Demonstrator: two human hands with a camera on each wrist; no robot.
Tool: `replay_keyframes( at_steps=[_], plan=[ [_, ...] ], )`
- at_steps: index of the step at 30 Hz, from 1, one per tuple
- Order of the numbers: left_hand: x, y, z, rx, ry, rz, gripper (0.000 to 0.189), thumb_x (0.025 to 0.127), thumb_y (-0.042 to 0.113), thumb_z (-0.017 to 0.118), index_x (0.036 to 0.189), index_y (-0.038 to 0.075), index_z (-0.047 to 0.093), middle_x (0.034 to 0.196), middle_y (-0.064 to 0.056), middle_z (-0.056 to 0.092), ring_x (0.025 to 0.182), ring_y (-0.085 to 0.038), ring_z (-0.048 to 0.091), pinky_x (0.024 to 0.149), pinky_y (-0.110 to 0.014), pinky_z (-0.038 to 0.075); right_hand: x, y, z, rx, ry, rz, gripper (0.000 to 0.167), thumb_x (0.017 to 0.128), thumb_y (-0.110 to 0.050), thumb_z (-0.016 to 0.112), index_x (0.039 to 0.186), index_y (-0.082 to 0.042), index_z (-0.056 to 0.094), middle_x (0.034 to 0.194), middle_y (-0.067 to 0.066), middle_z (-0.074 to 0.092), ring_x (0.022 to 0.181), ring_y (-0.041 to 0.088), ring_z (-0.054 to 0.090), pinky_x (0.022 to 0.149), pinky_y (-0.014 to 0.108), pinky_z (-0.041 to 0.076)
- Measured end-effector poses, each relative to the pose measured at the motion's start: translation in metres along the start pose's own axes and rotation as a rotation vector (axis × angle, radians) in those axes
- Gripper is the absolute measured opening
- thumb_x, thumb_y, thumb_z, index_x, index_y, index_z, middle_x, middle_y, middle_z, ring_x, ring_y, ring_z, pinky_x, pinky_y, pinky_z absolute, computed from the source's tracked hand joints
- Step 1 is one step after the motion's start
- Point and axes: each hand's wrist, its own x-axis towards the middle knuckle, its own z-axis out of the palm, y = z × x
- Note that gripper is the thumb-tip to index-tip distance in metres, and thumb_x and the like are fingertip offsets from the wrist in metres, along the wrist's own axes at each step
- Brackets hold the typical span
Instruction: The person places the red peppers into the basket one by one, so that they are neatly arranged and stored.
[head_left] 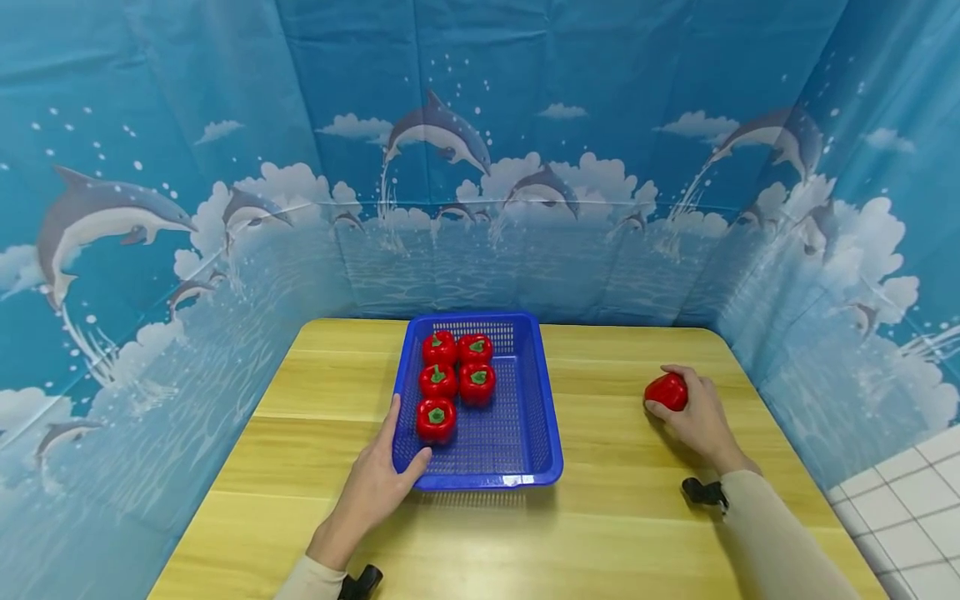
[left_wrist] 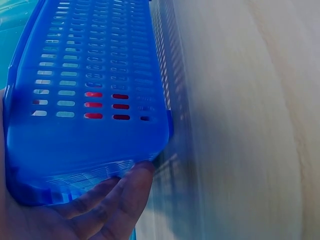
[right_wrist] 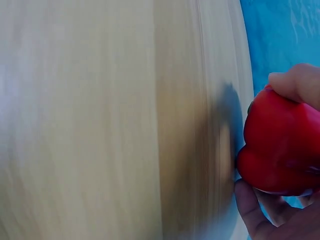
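A blue plastic basket (head_left: 552,433) with mesh sides stands on the wooden table, holding several red bell peppers (head_left: 477,383) with green stems in its left half. My left hand (head_left: 378,483) grips the basket at its near left corner, the thumb at the rim. In the left wrist view the fingers (left_wrist: 135,190) curl against the outside of the basket wall (left_wrist: 90,145). Off to the right, my right hand (head_left: 701,417) holds another red bell pepper (head_left: 667,392) between thumb and fingers. The right wrist view shows this pepper (right_wrist: 280,145) lying on its side in the grasp.
The wooden table (head_left: 615,525) has rounded far corners. A blue curtain (head_left: 480,267) printed with dolphins hangs behind it and along both sides. White tiles (head_left: 911,500) show at the lower right. A black strap (head_left: 703,492) sits at my right wrist.
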Motion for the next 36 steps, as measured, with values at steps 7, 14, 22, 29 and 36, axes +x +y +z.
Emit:
replay_keyframes(
  at_steps=[7, 14, 22, 29, 36],
  plan=[
    [0.000, 0.004, 0.000, 0.034, 0.001, -0.004, 0.108, 0.112, 0.046, 0.076, 0.190, 0.023, 0.006, 0.194, -0.017, 0.028, 0.172, -0.052, 0.041, 0.135, -0.071, 0.042, 0.000, -0.015, 0.004, 0.022, -0.023, -0.024, 0.078, 0.108, -0.028, 0.086, 0.170, -0.002, 0.046, 0.162, 0.044, 0.046, 0.141, 0.065, 0.050, 0.106, 0.082, 0.061],
    [-0.003, 0.004, 0.000, 0.042, -0.008, -0.007, 0.108, 0.112, 0.045, 0.076, 0.190, 0.023, 0.005, 0.195, -0.017, 0.026, 0.174, -0.051, 0.038, 0.136, -0.070, 0.040, -0.007, -0.028, 0.010, 0.030, -0.041, -0.043, 0.077, 0.107, -0.029, 0.088, 0.169, -0.004, 0.049, 0.161, 0.040, 0.050, 0.141, 0.063, 0.054, 0.105, 0.078, 0.064],
    [-0.003, 0.004, -0.002, 0.040, -0.010, -0.019, 0.107, 0.112, 0.046, 0.075, 0.190, 0.023, 0.005, 0.194, -0.017, 0.027, 0.173, -0.052, 0.040, 0.135, -0.071, 0.042, -0.006, -0.045, 0.014, 0.050, -0.075, -0.070, 0.072, 0.106, -0.035, 0.089, 0.161, -0.004, 0.055, 0.154, 0.034, 0.061, 0.135, 0.056, 0.064, 0.103, 0.070, 0.067],
    [-0.001, 0.006, -0.001, 0.034, -0.017, -0.013, 0.108, 0.112, 0.046, 0.075, 0.190, 0.024, 0.005, 0.195, -0.016, 0.026, 0.174, -0.051, 0.038, 0.136, -0.071, 0.041, -0.009, -0.054, 0.015, 0.064, -0.096, -0.061, 0.074, 0.106, -0.044, 0.089, 0.161, -0.010, 0.054, 0.153, 0.031, 0.068, 0.129, 0.052, 0.071, 0.102, 0.064, 0.069],
    [0.000, 0.006, 0.002, 0.034, -0.013, -0.008, 0.108, 0.112, 0.046, 0.076, 0.190, 0.024, 0.005, 0.194, -0.017, 0.027, 0.174, -0.051, 0.037, 0.136, -0.071, 0.040, -0.013, -0.066, 0.014, 0.074, -0.110, -0.071, 0.074, 0.104, -0.046, 0.090, 0.158, -0.012, 0.054, 0.150, 0.031, 0.070, 0.127, 0.051, 0.073, 0.100, 0.062, 0.070]
  ],
)
